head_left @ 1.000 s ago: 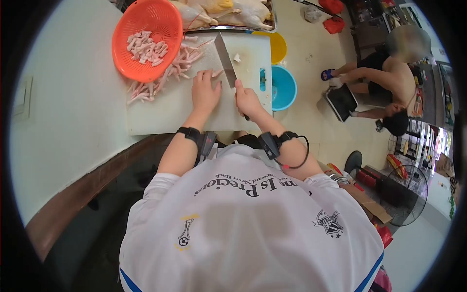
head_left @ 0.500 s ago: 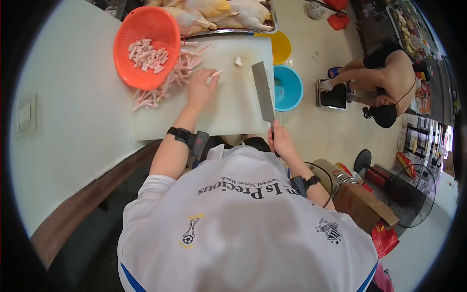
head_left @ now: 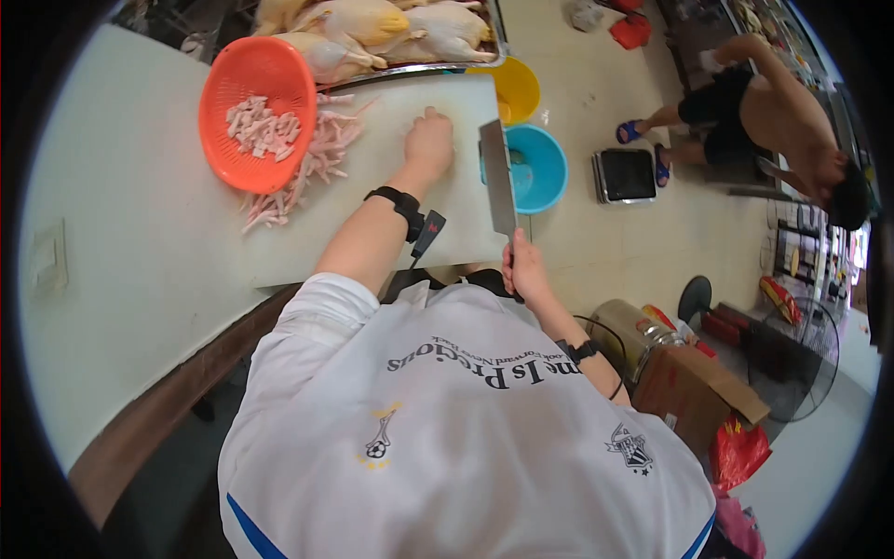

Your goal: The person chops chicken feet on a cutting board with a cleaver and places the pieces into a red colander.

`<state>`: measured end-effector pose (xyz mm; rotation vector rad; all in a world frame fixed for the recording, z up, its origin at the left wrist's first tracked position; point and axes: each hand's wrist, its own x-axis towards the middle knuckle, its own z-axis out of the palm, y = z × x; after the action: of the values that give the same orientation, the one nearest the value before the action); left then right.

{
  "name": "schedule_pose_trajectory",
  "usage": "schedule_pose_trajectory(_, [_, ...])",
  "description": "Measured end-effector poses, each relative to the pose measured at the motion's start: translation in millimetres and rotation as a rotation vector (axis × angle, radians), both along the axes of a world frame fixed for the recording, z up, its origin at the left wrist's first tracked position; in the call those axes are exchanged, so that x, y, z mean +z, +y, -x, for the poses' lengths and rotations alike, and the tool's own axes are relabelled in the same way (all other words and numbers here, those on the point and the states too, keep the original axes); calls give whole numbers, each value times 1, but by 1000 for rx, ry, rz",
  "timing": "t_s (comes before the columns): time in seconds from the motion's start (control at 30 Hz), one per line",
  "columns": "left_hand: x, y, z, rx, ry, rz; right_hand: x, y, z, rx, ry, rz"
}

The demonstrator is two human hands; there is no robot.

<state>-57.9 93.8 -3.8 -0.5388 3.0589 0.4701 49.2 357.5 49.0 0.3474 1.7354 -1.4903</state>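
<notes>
My right hand point(head_left: 527, 265) is wrapped round the handle of a cleaver point(head_left: 498, 177), whose wide blade points away from me over the board's right edge. On the white cutting board point(head_left: 391, 233), my left hand point(head_left: 429, 142) is low over the surface with its fingers bent; whatever they hold, if anything, is hidden. Left of it lies a pile of pale poultry feet point(head_left: 326, 149). An orange colander point(head_left: 216, 102) with cut pale pieces point(head_left: 264, 128) rests beside and partly over the pile.
Plucked whole birds point(head_left: 358, 23) fill a metal tray behind the board. A yellow bucket point(head_left: 523, 88) and a blue basin point(head_left: 549, 168) stand to the right. Further right, a person point(head_left: 782, 102) stands bent near a black tray point(head_left: 626, 175). A cardboard box point(head_left: 684, 391) is at lower right.
My left hand has moved right across the board from beside the feet, and the small pieces near it no longer show. The other person has risen and taken their hand off the black tray.
</notes>
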Motion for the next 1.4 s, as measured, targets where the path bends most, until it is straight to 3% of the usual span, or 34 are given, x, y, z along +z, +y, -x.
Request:
schedule_pose_trajectory(0.1, [1,-15,-12,19,7,-54,3,3,4,-21,-59,-12])
schedule_pose_trajectory(0.17, [23,-27,-33,75,271,-261,3,5,7,11,-30,-3])
schedule_pose_trajectory(0.23, [39,-70,-56,133,565,-224,0,4,12,24,-6,-6])
schedule_pose_trajectory(0.3, [71,-130,-83,163,706,-99,-4,5,16,67,38,-22])
schedule_pose_trajectory(0.37, [114,-160,-103,405,811,300,-1,0,21,99,47,-18])
schedule_pose_trajectory(0.4, [127,-164,-115,419,807,309,2,-3,22,118,59,-14])
schedule_pose_trajectory(0.47, [144,-163,-137,536,696,469,5,-8,25,133,63,-4])
schedule_pose_trajectory(0.5, [129,-165,-145,539,698,471,6,-10,25,130,66,2])
schedule_pose_trajectory(0.57, [85,-162,-160,249,532,166,3,-10,22,137,66,14])
schedule_pose_trajectory(0.63, [91,-120,-149,169,210,-258,3,-11,22,139,68,27])
schedule_pose_trajectory(0.67, [76,-120,-141,165,210,-260,4,-11,21,140,51,27])
schedule_pose_trajectory(0.73, [31,-126,-120,204,-8,182,8,-9,18,137,28,17])
schedule_pose_trajectory(0.83, [32,-132,-101,290,-115,128,13,-5,15,178,21,-28])
schedule_pose_trajectory(0.87, [29,-134,-101,280,-108,122,11,-4,13,187,29,-23])
schedule_pose_trajectory(0.93, [22,-141,-114,114,144,153,8,2,11,198,34,-20])
schedule_pose_trajectory(1.07, [31,-135,-125,84,325,115,5,5,9,161,27,5])
schedule_pose_trajectory(1.13, [69,-113,-125,90,629,-86,6,5,10,136,11,-3])
schedule_pose_trajectory(1.17, [92,-109,-129,79,625,-97,9,3,11,128,11,10])
schedule_pose_trajectory(1.23, [124,-103,-128,73,149,-448,12,3,15,110,25,6])
schedule_pose_trajectory(1.27, [120,-104,-126,68,157,-458,13,1,17,103,-1,16])
schedule_pose_trajectory(1.33, [110,-106,-124,-113,-228,-801,17,-4,19,98,-28,23])
schedule_pose_trajectory(1.4, [74,-110,-105,-192,-257,-743,21,-10,21,114,-12,13])
